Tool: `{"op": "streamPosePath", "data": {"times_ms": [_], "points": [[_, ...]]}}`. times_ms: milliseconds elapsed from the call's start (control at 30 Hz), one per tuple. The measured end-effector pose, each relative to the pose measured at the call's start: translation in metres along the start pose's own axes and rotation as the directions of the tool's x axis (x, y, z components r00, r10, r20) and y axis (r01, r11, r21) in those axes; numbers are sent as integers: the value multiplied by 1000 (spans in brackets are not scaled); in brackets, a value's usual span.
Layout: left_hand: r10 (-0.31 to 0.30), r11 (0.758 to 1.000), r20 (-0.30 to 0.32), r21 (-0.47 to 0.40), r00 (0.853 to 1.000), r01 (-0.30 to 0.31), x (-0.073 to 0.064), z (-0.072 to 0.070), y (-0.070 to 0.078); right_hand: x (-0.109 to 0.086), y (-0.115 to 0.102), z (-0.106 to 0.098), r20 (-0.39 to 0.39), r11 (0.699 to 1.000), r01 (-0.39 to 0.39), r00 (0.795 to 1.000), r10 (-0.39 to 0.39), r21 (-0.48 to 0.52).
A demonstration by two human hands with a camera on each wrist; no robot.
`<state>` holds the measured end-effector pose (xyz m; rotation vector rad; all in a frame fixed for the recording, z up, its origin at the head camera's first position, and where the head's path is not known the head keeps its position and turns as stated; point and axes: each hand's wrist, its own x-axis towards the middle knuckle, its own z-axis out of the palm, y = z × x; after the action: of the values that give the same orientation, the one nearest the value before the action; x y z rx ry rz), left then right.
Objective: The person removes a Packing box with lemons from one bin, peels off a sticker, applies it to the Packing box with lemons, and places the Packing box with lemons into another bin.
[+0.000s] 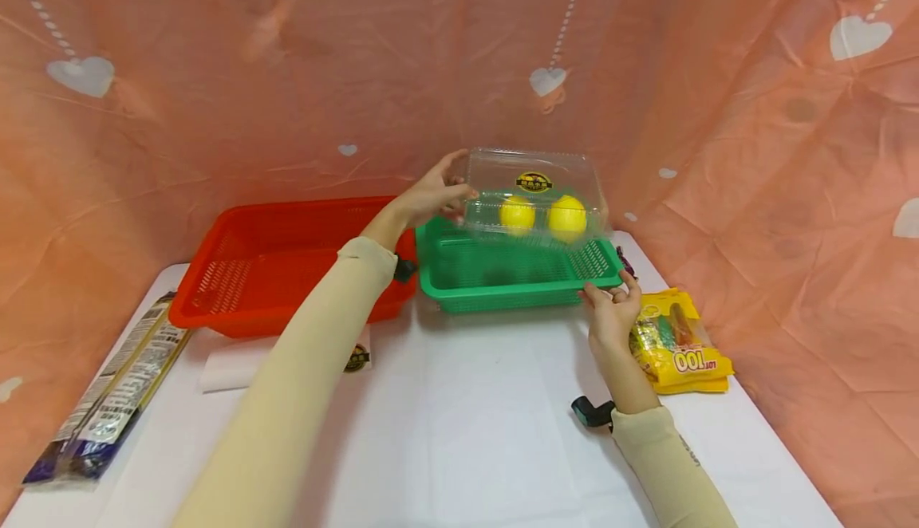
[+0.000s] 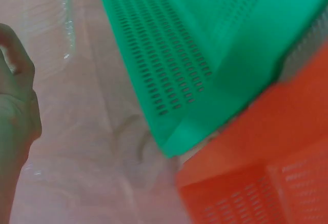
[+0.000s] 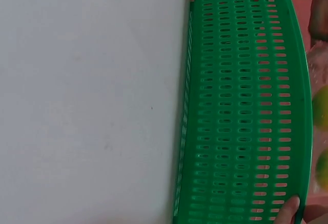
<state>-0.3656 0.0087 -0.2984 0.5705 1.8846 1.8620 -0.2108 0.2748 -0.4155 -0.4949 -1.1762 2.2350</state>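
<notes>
My left hand (image 1: 435, 193) grips the left end of a clear plastic clamshell box (image 1: 596, 185) and holds it tilted above the green basket. Two yellow round fruits (image 1: 567, 215) lie inside, and a black-and-gold label (image 1: 534, 183) is on the plastic. The green basket (image 1: 495, 290) has slotted walls and stands on the white table. At its near right corner my right hand (image 1: 613, 313) pinches the rim. In the right wrist view only fingertips (image 3: 288, 209) of that hand show. The left wrist view has my left hand (image 2: 18, 96) at its edge, fingers partly cut off.
A red basket (image 1: 244, 325) stands left of the green one. A yellow snack bag (image 1: 678, 344) lies to the right. Long, flat purple-and-silver packets (image 1: 118, 396) lie at the left edge. White paper (image 1: 233, 364) lies before the red basket; a pink cloth (image 1: 287, 113) hangs behind.
</notes>
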Motion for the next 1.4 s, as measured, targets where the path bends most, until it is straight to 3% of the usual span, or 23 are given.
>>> {"op": "streamPosePath", "data": {"times_ms": [233, 467, 733, 967, 1400], "points": [[-18, 995, -50, -95, 999, 13, 16, 5, -19, -6, 4, 0, 13, 1000, 0, 1000, 0, -10], [-119, 991, -51, -72, 992, 116, 15, 5, -35, -11, 4, 2, 34, 999, -16, 999, 17, -31], [-147, 988, -15, -44, 989, 146, 18, 2, -40, -12, 3, 5, 32, 1000, -6, 999, 7, -24], [-248, 969, 12, -9, 969, 248, 17, -3, -52, -15, 5, 5, 36, 999, -21, 999, 22, -33], [-334, 942, 33, 0, 942, 335, 11, -2, -57, -15, 8, 9, 33, 999, -6, 999, 7, -36]]}}
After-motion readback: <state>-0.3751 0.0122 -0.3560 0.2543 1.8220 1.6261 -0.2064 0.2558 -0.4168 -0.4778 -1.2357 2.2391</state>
